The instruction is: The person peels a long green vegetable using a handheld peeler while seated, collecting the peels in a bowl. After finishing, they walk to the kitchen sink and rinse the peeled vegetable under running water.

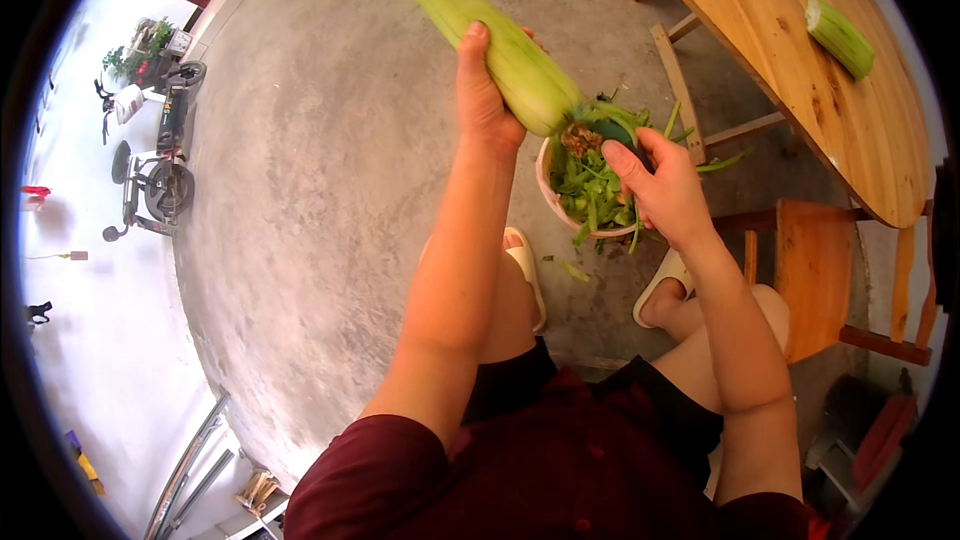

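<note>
My left hand (486,90) grips a thick, pale green vegetable stem (517,64), apparently celtuce, around its middle. The stem slants from upper left down towards a round pale bin (551,199). Its lower end carries a brown, ragged clump (581,139) just over the rim. In my right hand (664,180) is a dark tool (616,136), perhaps a knife or peeler, mostly covered by my fingers and held close to that end. Green peelings and leafy scraps (592,195) fill the bin between my feet, and some strips hang over its edge.
On the wooden table (757,22) at right lies a shorter cut green stem piece (840,37). A wooden chair (814,281) stands below it. A few scraps (576,272) lie on the concrete floor (315,165). An electric scooter (161,157) is parked by the left wall.
</note>
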`<state>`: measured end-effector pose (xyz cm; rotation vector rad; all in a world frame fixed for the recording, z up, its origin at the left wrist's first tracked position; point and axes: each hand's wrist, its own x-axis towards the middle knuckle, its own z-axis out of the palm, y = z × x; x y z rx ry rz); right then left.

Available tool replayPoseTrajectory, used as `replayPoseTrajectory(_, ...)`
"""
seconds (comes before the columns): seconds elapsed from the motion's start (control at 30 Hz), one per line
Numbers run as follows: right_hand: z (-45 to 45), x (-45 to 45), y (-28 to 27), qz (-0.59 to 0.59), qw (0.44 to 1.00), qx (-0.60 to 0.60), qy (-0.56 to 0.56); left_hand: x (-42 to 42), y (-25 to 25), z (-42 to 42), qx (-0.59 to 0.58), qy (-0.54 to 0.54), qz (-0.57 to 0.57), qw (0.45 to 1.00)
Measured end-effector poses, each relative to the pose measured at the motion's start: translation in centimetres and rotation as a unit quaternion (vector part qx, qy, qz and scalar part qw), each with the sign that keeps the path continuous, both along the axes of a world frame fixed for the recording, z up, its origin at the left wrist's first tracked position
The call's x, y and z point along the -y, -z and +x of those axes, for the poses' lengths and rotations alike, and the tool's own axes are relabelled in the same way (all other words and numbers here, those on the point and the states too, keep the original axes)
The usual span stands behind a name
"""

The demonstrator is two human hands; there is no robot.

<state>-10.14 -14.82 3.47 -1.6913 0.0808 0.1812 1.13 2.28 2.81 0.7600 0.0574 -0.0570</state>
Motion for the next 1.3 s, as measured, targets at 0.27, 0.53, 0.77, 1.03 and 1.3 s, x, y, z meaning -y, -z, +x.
replayPoseTrajectory(0.27, 1.2, -1.0, 0.5, 0.385, 0.905, -0.176, -0.045, 1.8, -0.3, -2.0, 0.045, 0.083, 0.001, 0.996)
replayPoseTrajectory(0.53, 1.1, -1.6, 0.7, 0.403, 0.896, -0.185, 0.024, 2.3, 0.2, -2.5, 0.157, 0.084, 0.069, 0.982)
replayPoseTrajectory(0.77, 2.0, -2.0, 2.3, 0.448, 0.876, -0.171, 0.057, 3.1, -0.2, -2.8, 0.128, 0.029, 0.134, 0.982)
replayPoseTrajectory(1.03, 2.2, -2.5, 2.2, 0.412, 0.893, -0.161, 0.086, 3.2, 0.2, -2.1, 0.064, -0.001, 0.116, 0.991)
replayPoseTrajectory(1.3, 1.7, -3.1, 2.7, 0.372, 0.914, -0.115, 0.112, 3.0, 1.5, -0.7, -0.056, 0.005, -0.004, 0.998)
